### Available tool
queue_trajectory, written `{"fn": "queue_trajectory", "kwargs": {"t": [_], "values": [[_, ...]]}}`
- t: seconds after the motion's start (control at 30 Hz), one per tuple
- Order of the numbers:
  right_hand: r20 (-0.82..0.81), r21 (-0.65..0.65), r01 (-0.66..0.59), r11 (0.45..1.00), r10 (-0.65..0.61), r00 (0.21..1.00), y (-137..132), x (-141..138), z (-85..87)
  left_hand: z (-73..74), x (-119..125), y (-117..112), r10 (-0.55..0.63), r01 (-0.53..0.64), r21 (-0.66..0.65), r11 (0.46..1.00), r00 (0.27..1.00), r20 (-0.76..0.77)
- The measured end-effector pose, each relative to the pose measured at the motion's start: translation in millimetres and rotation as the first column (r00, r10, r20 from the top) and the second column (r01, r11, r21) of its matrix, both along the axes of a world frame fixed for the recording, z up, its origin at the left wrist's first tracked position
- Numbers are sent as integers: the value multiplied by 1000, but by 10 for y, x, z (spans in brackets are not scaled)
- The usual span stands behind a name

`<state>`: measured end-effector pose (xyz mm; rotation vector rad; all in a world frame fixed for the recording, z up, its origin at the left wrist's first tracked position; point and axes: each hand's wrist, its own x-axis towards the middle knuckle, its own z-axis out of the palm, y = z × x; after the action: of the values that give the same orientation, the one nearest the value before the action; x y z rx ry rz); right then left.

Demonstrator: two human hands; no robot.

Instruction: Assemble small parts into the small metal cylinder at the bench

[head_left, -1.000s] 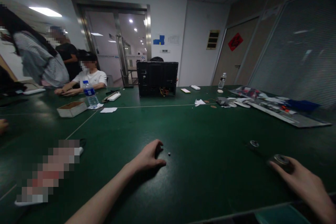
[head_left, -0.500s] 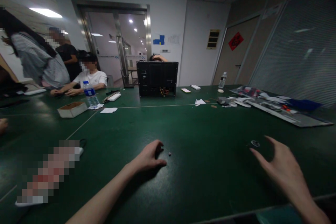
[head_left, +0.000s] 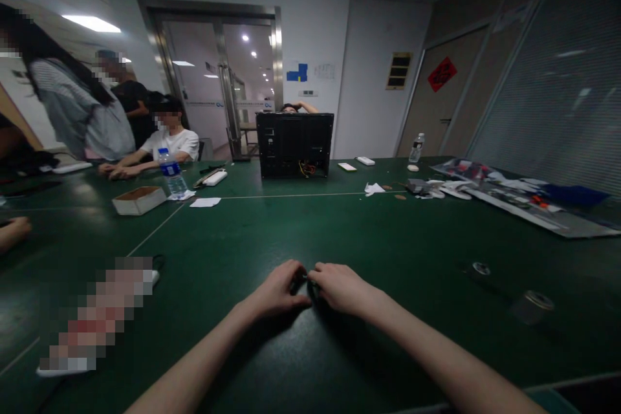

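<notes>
Both my hands meet over the green tabletop [head_left: 272, 233] in front of me. My left hand [head_left: 284, 288] rests on its side there, fingers curved and a gap between them and the thumb. Against its fingertips is my right hand [head_left: 339, 288], palm down, fingers bent and drawn together. Whatever the right fingers pinch is tiny and mostly hidden; only a small glint shows between the hands. Off to the right stand a grey metal-looking cylinder [head_left: 533, 307] and a small dark round piece with a silvery ring [head_left: 480, 268].
A black computer-like case [head_left: 295, 145] stands at the far side with a person behind it. Leftward are a water bottle [head_left: 172, 174], an open box [head_left: 139, 200] and a pixelated item [head_left: 97, 320]. Several loose parts lie on a board [head_left: 557, 223] at right. Other people sit or stand at left.
My right hand has swung left from beside the round piece to my left fingertips, covering the tiny part seen there before. The grey cylinder now shows. My left hand has barely moved.
</notes>
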<state>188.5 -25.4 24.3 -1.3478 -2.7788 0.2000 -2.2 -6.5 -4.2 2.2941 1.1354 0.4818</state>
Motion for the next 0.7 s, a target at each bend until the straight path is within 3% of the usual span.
{"fn": "queue_trajectory", "kwargs": {"t": [0.13,0.3,0.57,0.7], "values": [[-51,5,35,999,-35,998,168,-45,-157,-26,-21,11,-8,8,28,1000,1000,-1],[-237,-22,35,999,-39,971,250,10,-348,-22,-27,0,-8,9,36,999,1000,-13],[-431,-113,6,994,-55,901,216,-36,-398,-39,0,11,-16,25,140,990,998,-62],[-578,-186,-21,982,-92,811,248,-66,-442,-48,-2,31,10,0,193,981,998,-55]]}}
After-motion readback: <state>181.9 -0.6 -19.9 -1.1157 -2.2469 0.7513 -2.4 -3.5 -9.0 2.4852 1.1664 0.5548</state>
